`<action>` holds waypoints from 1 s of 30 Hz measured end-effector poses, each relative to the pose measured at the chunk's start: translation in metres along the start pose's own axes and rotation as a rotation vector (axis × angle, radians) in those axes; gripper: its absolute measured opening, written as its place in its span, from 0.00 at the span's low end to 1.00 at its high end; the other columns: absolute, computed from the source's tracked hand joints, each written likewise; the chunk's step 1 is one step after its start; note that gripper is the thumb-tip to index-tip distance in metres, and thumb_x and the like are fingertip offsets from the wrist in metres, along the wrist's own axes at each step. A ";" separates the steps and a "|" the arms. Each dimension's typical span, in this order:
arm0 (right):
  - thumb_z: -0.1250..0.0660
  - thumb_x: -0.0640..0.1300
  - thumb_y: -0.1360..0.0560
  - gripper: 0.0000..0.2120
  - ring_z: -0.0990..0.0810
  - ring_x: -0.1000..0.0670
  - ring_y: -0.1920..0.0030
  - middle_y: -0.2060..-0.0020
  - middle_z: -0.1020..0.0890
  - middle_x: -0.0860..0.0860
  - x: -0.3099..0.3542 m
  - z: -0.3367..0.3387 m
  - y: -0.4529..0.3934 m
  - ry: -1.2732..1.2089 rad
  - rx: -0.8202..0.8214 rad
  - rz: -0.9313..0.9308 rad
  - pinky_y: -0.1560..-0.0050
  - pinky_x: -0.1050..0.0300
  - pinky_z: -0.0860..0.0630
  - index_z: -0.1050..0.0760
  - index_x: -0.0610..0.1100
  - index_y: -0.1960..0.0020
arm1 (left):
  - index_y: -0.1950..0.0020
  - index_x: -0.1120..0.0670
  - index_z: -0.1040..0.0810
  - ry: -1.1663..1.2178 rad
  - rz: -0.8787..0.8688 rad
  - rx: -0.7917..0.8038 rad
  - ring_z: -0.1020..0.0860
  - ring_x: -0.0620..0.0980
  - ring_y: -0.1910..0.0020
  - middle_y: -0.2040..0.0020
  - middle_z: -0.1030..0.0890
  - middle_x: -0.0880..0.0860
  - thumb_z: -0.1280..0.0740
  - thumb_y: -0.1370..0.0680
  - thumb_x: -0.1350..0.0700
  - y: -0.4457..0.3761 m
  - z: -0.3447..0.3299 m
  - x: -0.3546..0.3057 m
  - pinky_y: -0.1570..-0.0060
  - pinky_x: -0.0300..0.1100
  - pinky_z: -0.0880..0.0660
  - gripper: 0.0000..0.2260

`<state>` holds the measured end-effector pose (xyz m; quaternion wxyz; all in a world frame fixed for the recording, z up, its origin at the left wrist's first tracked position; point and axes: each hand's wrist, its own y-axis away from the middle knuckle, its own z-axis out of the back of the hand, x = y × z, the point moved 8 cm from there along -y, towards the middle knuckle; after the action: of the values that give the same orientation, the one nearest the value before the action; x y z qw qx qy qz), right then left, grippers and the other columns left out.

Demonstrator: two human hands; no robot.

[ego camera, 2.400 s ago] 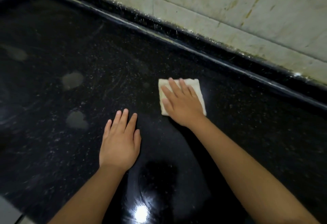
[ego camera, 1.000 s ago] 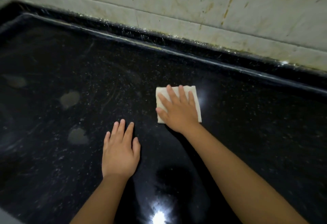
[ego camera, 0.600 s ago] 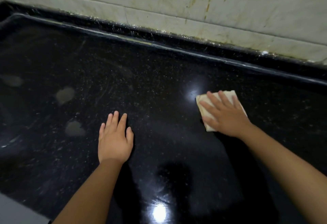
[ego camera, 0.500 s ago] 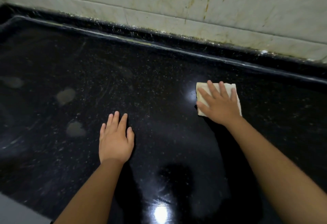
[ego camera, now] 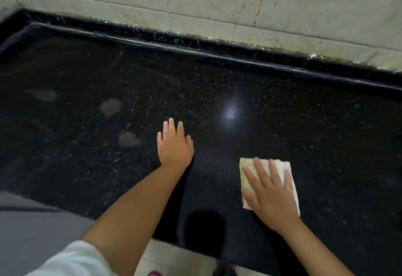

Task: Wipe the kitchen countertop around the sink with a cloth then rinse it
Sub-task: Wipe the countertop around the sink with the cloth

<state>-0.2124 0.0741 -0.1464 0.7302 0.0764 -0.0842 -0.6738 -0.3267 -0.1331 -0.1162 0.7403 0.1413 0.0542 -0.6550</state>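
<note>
Your left hand [ego camera: 175,145] rests flat on the dark tabletop [ego camera: 282,110], fingers straight, holding nothing. Just right of it, your right hand [ego camera: 268,190] presses the folded cloth [ego camera: 287,168], grip flat. It looks soft and light; pinch an edge to lift it.

Folded white cloth [ego camera: 282,166] flat on black countertop [ego camera: 217,84]

The right hand [ego camera: 273,197] is pressing flat, fingers spread, on a folded cloth [ego camera: 282,166] lying on the black bench [ego camera: 239,79]; the left hand [ego camera: 175,145] is resting flat beside it, near pale smudges [ego camera: 129,140]
</note>
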 end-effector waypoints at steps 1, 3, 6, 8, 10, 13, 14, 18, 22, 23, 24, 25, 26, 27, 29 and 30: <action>0.65 0.58 0.20 0.25 0.50 0.44 0.26 0.30 0.38 0.51 0.002 -0.004 0.020 -0.006 -0.019 0.004 0.33 0.42 0.52 0.40 0.55 0.30 | 0.25 0.54 0.47 0.024 -0.035 0.000 0.54 0.51 0.25 0.24 0.51 0.55 0.50 0.19 0.51 0.004 0.005 0.000 0.28 0.48 0.54 0.22; 0.64 0.57 0.20 0.22 0.60 0.50 0.24 0.24 0.49 0.55 0.003 -0.008 0.053 -0.032 -0.043 -0.038 0.29 0.47 0.60 0.51 0.60 0.26 | 0.25 0.54 0.47 0.085 -0.122 -0.006 0.55 0.51 0.25 0.23 0.51 0.54 0.49 0.19 0.51 0.017 0.018 0.005 0.28 0.47 0.55 0.22; 0.66 0.58 0.20 0.25 0.53 0.46 0.25 0.24 0.47 0.54 0.008 -0.007 0.074 -0.057 0.003 -0.249 0.30 0.39 0.49 0.47 0.58 0.27 | 0.26 0.54 0.45 0.124 -0.258 -0.010 0.55 0.50 0.25 0.23 0.51 0.54 0.48 0.19 0.52 0.047 0.039 0.035 0.28 0.45 0.56 0.22; 0.68 0.59 0.22 0.26 0.56 0.44 0.25 0.24 0.52 0.53 0.020 -0.003 0.071 -0.042 0.076 -0.389 0.30 0.35 0.51 0.55 0.56 0.25 | 0.27 0.56 0.39 0.129 -0.315 -0.004 0.51 0.52 0.25 0.24 0.46 0.56 0.45 0.20 0.54 0.069 0.047 0.072 0.28 0.47 0.52 0.21; 0.62 0.57 0.20 0.24 0.63 0.44 0.25 0.25 0.61 0.53 0.038 0.001 0.063 -0.166 0.113 -0.546 0.28 0.37 0.60 0.61 0.56 0.25 | 0.34 0.61 0.29 0.107 -0.334 -0.058 0.38 0.60 0.29 0.30 0.34 0.62 0.41 0.22 0.56 0.085 0.053 0.117 0.33 0.55 0.39 0.18; 0.59 0.55 0.19 0.24 0.64 0.42 0.25 0.24 0.62 0.52 0.099 0.007 0.033 -0.212 0.099 -0.537 0.29 0.36 0.61 0.60 0.55 0.25 | 0.44 0.65 0.22 0.065 -0.238 -0.074 0.26 0.67 0.41 0.41 0.24 0.67 0.43 0.26 0.54 0.094 0.052 0.186 0.48 0.63 0.28 0.19; 0.60 0.55 0.19 0.24 0.64 0.41 0.25 0.24 0.62 0.52 0.125 0.008 0.019 -0.217 0.111 -0.503 0.29 0.35 0.61 0.59 0.55 0.25 | 0.45 0.66 0.22 0.052 -0.207 -0.069 0.25 0.68 0.42 0.42 0.23 0.67 0.44 0.26 0.54 0.095 0.051 0.204 0.50 0.64 0.28 0.20; 0.57 0.56 0.28 0.29 0.33 0.36 0.31 0.30 0.31 0.47 0.237 0.013 -0.019 -0.128 -0.028 -0.306 0.35 0.30 0.44 0.30 0.51 0.33 | 0.42 0.66 0.24 0.066 -0.128 -0.119 0.29 0.67 0.38 0.39 0.25 0.67 0.42 0.26 0.57 0.085 0.058 0.247 0.44 0.64 0.32 0.19; 0.57 0.54 0.21 0.25 0.32 0.41 0.37 0.40 0.21 0.50 0.295 0.001 -0.010 -0.114 -0.057 -0.059 0.35 0.40 0.52 0.22 0.53 0.42 | 0.38 0.66 0.26 0.100 -0.066 -0.165 0.33 0.66 0.34 0.36 0.28 0.66 0.38 0.23 0.61 0.062 0.068 0.262 0.38 0.63 0.37 0.15; 0.61 0.55 0.20 0.27 0.34 0.43 0.36 0.38 0.23 0.51 0.291 0.001 -0.002 -0.124 -0.029 -0.036 0.34 0.42 0.54 0.24 0.54 0.41 | 0.37 0.65 0.27 0.100 -0.051 -0.163 0.34 0.64 0.33 0.35 0.29 0.65 0.37 0.23 0.62 0.055 0.070 0.265 0.36 0.61 0.39 0.15; 0.63 0.56 0.20 0.28 0.36 0.43 0.34 0.36 0.25 0.53 0.280 -0.004 0.006 -0.128 -0.013 -0.025 0.33 0.44 0.54 0.27 0.56 0.39 | 0.36 0.64 0.28 0.097 -0.042 -0.166 0.35 0.63 0.32 0.34 0.29 0.64 0.38 0.23 0.62 0.048 0.072 0.268 0.34 0.60 0.41 0.16; 0.64 0.57 0.20 0.26 0.41 0.44 0.30 0.33 0.29 0.54 0.262 -0.009 0.016 -0.092 -0.014 -0.040 0.32 0.46 0.55 0.31 0.56 0.35 | 0.35 0.64 0.28 0.097 -0.033 -0.169 0.36 0.62 0.31 0.33 0.30 0.63 0.38 0.23 0.61 0.043 0.074 0.271 0.33 0.59 0.42 0.16; 0.64 0.58 0.20 0.24 0.47 0.45 0.27 0.29 0.34 0.55 0.239 -0.016 0.026 -0.042 -0.031 -0.071 0.31 0.46 0.55 0.36 0.57 0.32 | 0.34 0.63 0.29 0.093 -0.028 -0.166 0.37 0.61 0.30 0.32 0.30 0.63 0.39 0.22 0.60 0.039 0.074 0.273 0.33 0.58 0.44 0.17; 0.64 0.59 0.21 0.24 0.51 0.47 0.25 0.27 0.38 0.54 0.211 -0.020 0.036 -0.029 -0.006 -0.138 0.31 0.46 0.54 0.40 0.57 0.30 | 0.33 0.62 0.30 0.083 -0.028 -0.153 0.38 0.60 0.29 0.31 0.31 0.62 0.39 0.22 0.59 0.037 0.073 0.275 0.32 0.57 0.45 0.18; 0.70 0.63 0.23 0.32 0.46 0.44 0.26 0.27 0.38 0.51 0.152 -0.018 0.052 -0.059 0.018 -0.330 0.31 0.42 0.47 0.41 0.56 0.28 | 0.32 0.61 0.32 0.065 -0.030 -0.127 0.40 0.58 0.28 0.30 0.33 0.60 0.40 0.22 0.57 0.035 0.067 0.277 0.31 0.55 0.47 0.19; 0.74 0.64 0.26 0.35 0.45 0.43 0.26 0.26 0.41 0.52 0.129 -0.010 0.053 -0.046 0.013 -0.416 0.31 0.39 0.46 0.44 0.56 0.26 | 0.32 0.61 0.31 0.074 -0.026 -0.126 0.40 0.57 0.28 0.30 0.33 0.60 0.40 0.22 0.57 0.035 0.065 0.279 0.30 0.54 0.47 0.19</action>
<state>-0.1483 -0.0502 -0.1420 0.5725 0.0814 -0.0876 -0.8112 -0.2610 -0.4140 -0.1234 0.7365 0.1181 0.1244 -0.6543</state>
